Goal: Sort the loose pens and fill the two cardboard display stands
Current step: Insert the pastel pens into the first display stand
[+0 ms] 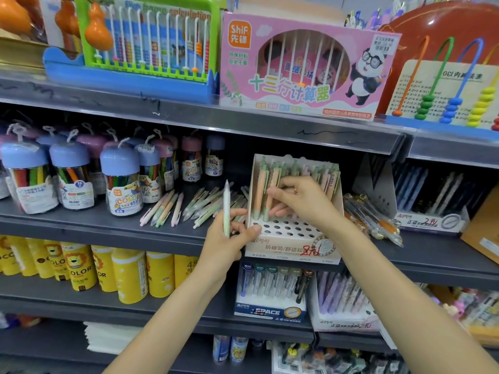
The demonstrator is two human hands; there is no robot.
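Where hands (pixel 297 201) work, stand (pixel 293 248) reads "40PCS".

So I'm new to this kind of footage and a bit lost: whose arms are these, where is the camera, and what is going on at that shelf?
There is no machine here. A person wears a wide-angle camera on the head, so you look down along their own arms at a stationery shelf. The left hand holds one pale green pen upright and rests against the white cardboard display stand. The right hand reaches into that stand, its fingers among the orange and green pens standing in the back rows. The front holes are unfilled. Loose pens lie on the shelf left of the stand.
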